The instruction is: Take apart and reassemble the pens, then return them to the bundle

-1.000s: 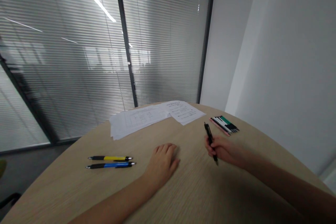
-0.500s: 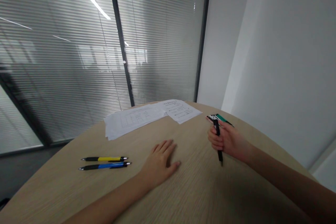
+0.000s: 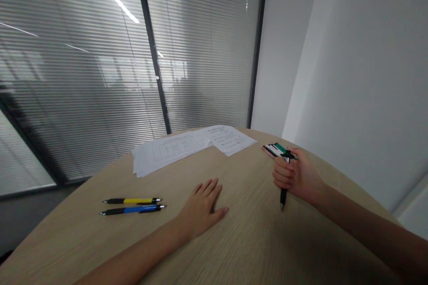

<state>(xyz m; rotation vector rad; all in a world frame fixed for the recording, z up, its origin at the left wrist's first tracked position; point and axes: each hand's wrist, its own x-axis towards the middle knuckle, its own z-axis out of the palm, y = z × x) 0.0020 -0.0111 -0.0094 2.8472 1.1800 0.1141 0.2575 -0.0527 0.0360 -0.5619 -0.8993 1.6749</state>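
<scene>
Near the table's far right edge: black pen [image 3: 283,197] upright, clenched in the closed right hand [image 3: 297,178].
Change: that fist now overlaps the pack of pens [image 3: 274,150], apart from it a second ago.
Left hand [image 3: 203,207]: open, flat on the wooden table [image 3: 247,236], right of the yellow pen [image 3: 132,201] and blue pen [image 3: 132,209].

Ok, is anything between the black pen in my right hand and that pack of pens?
Nothing visible is. Your right hand grips the black pen, and both overlap the pack of pens in this view; whether they touch it, I cannot tell.
</scene>
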